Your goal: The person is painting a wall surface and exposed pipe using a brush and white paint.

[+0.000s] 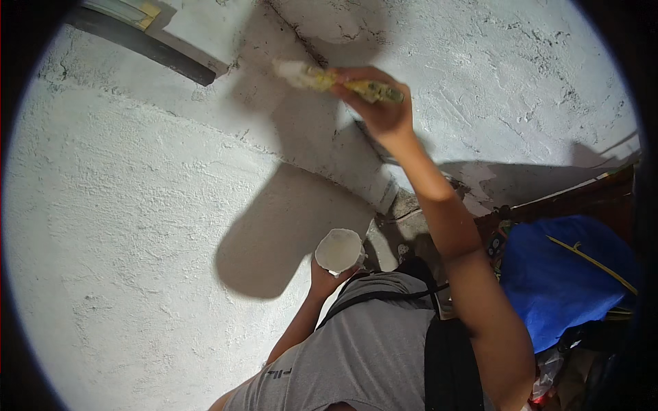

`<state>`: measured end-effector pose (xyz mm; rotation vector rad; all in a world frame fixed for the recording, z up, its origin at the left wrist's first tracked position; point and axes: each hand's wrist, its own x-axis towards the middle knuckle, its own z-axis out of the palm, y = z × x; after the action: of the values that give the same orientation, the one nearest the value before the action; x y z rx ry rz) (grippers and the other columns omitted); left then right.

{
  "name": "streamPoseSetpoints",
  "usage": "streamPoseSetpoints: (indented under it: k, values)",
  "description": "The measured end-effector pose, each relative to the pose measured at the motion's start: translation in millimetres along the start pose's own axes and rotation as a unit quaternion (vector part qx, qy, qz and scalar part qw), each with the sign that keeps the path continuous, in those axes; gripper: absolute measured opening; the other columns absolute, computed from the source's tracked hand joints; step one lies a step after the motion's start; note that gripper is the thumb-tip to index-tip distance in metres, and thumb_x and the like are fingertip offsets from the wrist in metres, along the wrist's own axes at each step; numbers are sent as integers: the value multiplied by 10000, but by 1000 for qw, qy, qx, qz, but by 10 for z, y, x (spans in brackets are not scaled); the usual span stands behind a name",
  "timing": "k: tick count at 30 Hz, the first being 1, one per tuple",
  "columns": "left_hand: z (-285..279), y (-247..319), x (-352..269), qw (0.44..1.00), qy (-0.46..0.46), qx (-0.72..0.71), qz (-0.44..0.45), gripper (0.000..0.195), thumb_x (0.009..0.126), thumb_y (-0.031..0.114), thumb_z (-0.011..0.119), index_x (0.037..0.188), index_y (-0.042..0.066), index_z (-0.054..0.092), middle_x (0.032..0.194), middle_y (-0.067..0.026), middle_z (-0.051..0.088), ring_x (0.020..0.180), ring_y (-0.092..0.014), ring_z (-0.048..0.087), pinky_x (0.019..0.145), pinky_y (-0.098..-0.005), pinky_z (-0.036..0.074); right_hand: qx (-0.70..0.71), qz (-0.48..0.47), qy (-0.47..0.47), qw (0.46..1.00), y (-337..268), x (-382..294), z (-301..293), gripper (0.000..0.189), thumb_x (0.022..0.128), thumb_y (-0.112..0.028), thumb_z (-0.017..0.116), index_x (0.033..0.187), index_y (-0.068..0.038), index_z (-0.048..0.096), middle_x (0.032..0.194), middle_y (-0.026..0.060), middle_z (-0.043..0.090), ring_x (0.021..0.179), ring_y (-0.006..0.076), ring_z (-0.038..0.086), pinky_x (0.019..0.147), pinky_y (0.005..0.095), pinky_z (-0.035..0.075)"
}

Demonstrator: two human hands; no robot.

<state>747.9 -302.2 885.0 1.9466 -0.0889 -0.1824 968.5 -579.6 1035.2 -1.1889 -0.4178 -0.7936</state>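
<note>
My right hand [383,105] is raised in front of the wall corner, closed around the yellow handle of a paintbrush [367,88]. The brush's pale, paint-coated bristles [293,71] point left; blur hides whether they touch the wall. Lower down, near my waist, my left hand [326,280] grips a white-coated cup [338,250] from below and the side. Its mouth faces up and the inside looks whitish. Rough white plaster covers the left wall [144,205] and the right wall [504,87]. A dark crack [293,28] runs down where they meet.
A dark bar [149,49] juts across the upper left wall, below a yellow-edged piece [146,15]. To my right, a blue cloth or bag [560,277] with a yellow cord lies among clutter, including clear plastic [547,372]. Shadows of my arm and body fall on the walls.
</note>
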Motion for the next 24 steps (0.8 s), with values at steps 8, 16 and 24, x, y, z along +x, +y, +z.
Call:
streamPoseSetpoints:
  k: [8, 16, 24]
  values:
    - [-94, -60, -60, 999, -20, 19, -19, 732, 666, 222, 950, 1278, 25, 601, 1216, -118, 695, 1148, -234, 660, 989, -401, 516, 76, 20, -88, 993, -389, -506, 101, 178, 845, 43, 759, 1008, -15, 721, 1116, 125, 747, 1032, 207, 719, 880, 311, 589]
    - [-108, -162, -105, 999, -11, 11, -38, 826, 649, 307, 957, 1293, -12, 551, 1237, -155, 671, 1166, -270, 649, 997, -411, 507, -19, 3, -64, 998, 72, -54, -32, 205, 860, 34, 754, 1050, -7, 689, 1118, 150, 741, 1005, 195, 719, 870, 293, 588]
    - [-91, -88, -132, 999, -10, 6, -43, 769, 665, 280, 944, 1279, 1, 575, 1214, -150, 684, 1151, -265, 657, 987, -406, 511, -59, -106, 81, 989, 171, 266, -33, 139, 862, 19, 752, 1000, 3, 743, 1074, 111, 753, 991, 158, 709, 878, 277, 561]
